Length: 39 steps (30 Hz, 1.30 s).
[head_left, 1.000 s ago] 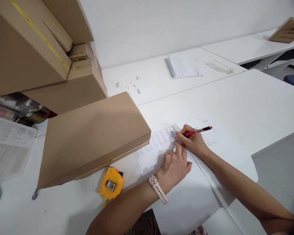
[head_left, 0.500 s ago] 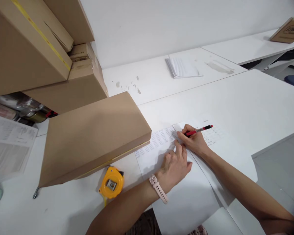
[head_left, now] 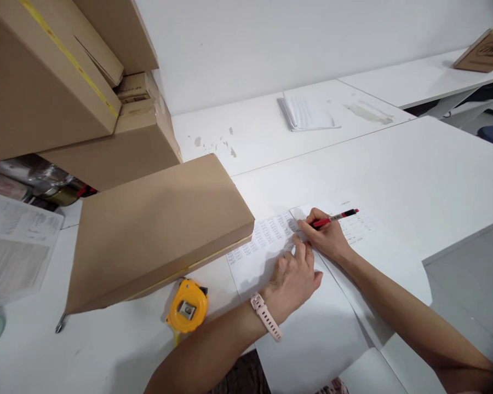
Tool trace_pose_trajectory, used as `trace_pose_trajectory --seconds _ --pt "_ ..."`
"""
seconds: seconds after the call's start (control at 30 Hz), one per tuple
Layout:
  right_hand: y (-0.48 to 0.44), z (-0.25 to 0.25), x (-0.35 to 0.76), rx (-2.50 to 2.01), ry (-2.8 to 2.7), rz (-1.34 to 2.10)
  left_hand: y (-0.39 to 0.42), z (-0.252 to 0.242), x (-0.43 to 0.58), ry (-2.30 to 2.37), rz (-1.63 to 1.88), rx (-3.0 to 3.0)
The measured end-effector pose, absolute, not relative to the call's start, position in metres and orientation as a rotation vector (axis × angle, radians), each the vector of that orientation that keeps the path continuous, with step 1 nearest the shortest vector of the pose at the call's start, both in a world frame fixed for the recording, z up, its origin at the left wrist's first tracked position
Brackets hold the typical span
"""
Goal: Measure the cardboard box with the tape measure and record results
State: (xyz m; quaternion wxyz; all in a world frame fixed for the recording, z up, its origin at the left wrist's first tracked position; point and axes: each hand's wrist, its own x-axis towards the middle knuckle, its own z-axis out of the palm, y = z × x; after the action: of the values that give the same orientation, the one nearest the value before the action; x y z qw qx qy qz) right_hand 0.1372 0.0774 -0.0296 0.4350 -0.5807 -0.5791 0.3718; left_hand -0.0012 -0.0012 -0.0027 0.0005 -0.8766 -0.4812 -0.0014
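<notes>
In my right hand (head_left: 326, 236) is a red and black pen (head_left: 332, 219), its tip down at the paper's written rows. My left hand (head_left: 293, 276) lies on the sheet of paper (head_left: 267, 235), fingers stretched out close to the pen tip; a pink watch strap circles that wrist. Columns of small handwriting fill the sheet's upper part. A second paper with writing (head_left: 363, 232) lies under my right hand and forearm. To the left stands a closed flat cardboard box (head_left: 160, 219). An orange tape measure (head_left: 188, 306) rests between the box and my left forearm.
Large cardboard boxes (head_left: 45, 82) are stacked at the left. A pile of papers (head_left: 308, 113) lies near the wall. Printed sheets in a clear sleeve (head_left: 16, 241) are at the far left. A small brown box (head_left: 482, 52) leans at the far right.
My right hand and the pen have shifted very slightly to the right. My left hand, the box and the tape measure stay where they were.
</notes>
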Motion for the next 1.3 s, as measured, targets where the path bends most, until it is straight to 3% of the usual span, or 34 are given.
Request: trace_pose_trajectory --seconds 0.67,0.9,1.3 --pt "0.078 -0.028 0.138 -1.468 -1.460 0.870 -0.002 -0.005 -0.002 -1.499 -0.006 -2.736" --pt "0.084 -0.029 0.146 -1.482 -1.436 0.615 -0.001 -0.008 -0.001 -1.504 -0.030 -2.757" --pt "0.101 -0.046 0.169 -1.576 -2.079 0.072 -0.003 -0.007 -0.002 -1.517 -0.005 -2.778"
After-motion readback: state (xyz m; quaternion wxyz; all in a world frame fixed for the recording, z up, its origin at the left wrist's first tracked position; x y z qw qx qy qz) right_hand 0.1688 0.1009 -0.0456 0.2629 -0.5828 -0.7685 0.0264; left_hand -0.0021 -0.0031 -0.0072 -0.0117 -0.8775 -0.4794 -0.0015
